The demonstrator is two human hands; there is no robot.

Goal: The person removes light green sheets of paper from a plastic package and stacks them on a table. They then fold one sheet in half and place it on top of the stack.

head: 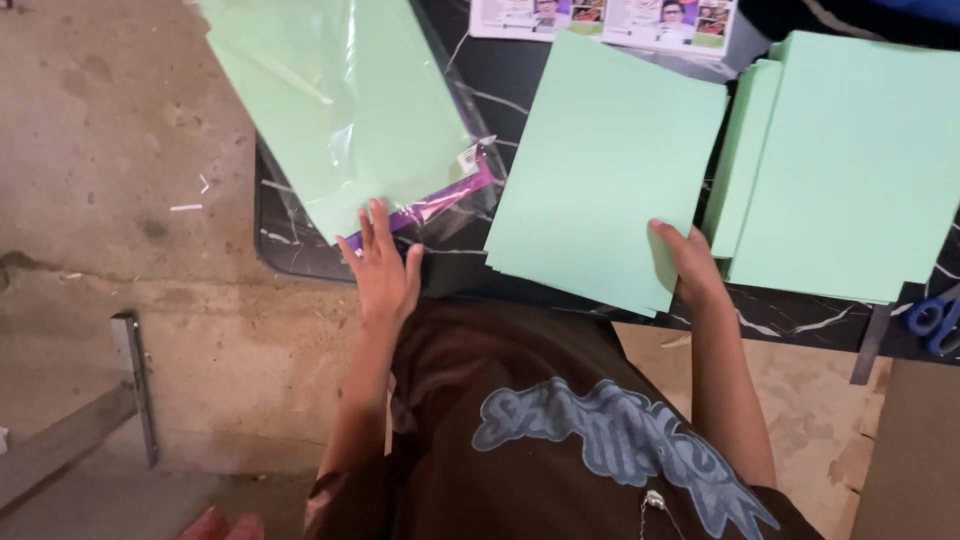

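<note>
My left hand point(383, 268) lies flat with its fingers spread on the near corner of a pack of light green paper in clear plastic wrap point(340, 100), at the edge of the black marbled table point(300, 250). A purple strip point(440, 200) shows under the wrap beside the fingertips. My right hand point(690, 262) grips the near right corner of a loose stack of light green sheets point(600, 160), thumb on top. The stack lies in the middle of the table and overhangs its front edge a little.
A larger pile of green sheets point(850, 150) lies to the right, with blue scissor handles point(938, 318) at the far right edge. Printed leaflets point(610, 20) lie at the back. Bare concrete floor and a metal bar point(135, 390) are on the left, brown board point(910, 450) lower right.
</note>
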